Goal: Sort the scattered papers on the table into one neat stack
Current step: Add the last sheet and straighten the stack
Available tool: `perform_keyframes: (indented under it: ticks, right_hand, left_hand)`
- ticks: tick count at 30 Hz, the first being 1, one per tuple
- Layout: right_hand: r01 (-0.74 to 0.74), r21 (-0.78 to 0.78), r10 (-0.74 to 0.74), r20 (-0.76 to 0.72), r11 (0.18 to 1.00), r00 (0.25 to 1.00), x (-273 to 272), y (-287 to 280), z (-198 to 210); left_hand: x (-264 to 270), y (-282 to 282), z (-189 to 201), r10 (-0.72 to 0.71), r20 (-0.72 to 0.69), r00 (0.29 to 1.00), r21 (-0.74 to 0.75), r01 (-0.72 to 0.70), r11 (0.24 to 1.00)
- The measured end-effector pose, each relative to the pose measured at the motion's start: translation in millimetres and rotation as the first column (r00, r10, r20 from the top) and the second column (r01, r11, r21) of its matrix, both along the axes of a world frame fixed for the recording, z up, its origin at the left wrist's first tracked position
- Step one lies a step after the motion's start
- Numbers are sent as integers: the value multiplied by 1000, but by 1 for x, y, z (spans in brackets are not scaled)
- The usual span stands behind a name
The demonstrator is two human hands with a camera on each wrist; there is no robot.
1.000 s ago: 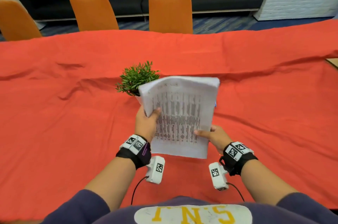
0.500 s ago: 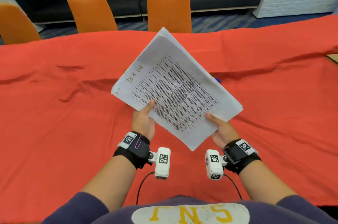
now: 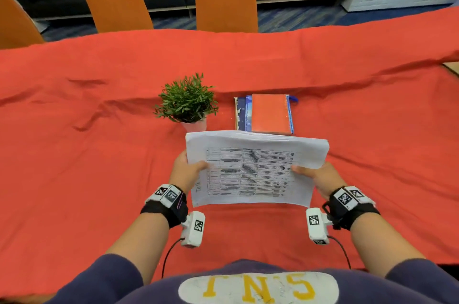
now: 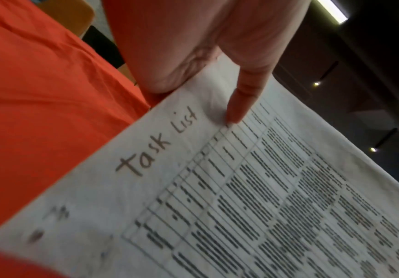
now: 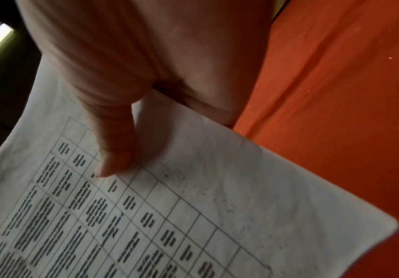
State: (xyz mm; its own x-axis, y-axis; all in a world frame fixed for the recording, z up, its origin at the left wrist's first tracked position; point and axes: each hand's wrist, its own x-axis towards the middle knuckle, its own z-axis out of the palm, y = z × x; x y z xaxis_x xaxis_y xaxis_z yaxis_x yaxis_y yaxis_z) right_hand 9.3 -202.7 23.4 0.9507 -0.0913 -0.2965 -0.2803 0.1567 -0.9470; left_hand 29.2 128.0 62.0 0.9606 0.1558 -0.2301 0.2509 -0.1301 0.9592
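red tablecloth [image 3: 99, 154] | papers [image 3: 253, 172] crosswise | left hand [image 3: 185, 172], right hand [image 3: 320, 177] gripping

A wide table draped in rumpled red-orange cloth [image 3: 87, 154]; on it a small green potted plant in a white pot [image 3: 186, 102]; just beside, a stack of blue and orange notebooks [image 3: 265, 115].

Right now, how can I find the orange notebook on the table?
Look at the red tablecloth, behind the papers. Right of the small green plant lies a short pile of books. The orange notebook is the top one; those beneath are blue.
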Motion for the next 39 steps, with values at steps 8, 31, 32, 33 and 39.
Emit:
perform_keyframes:
  ticks: [8,31,32,33,39]
  right_hand:
    - [-72,-99,70,-22,992,997,-18,2,-24]
    - [58,-324,-78,-49,944,996,6,-4,5]
    - [105,-432,-100,34,896,994,11,-2,20]
    - [140,-542,-88,120,829,989,16,2,36]
    - [-12,-913,465,197,408,863,40,68,116]
  left_hand:
    - [-27,-6,-36,146,-17,989,-88,-147,985]
    - [-16,-15,6,-4,4,1000,14,4,1000]
    - [-13,-17,17,-33,37,999,58,31,998]
    - [-8,-19,24,-60,68,996,106,52,993]
    - [12,-38,69,-235,144,961,362,170,917]
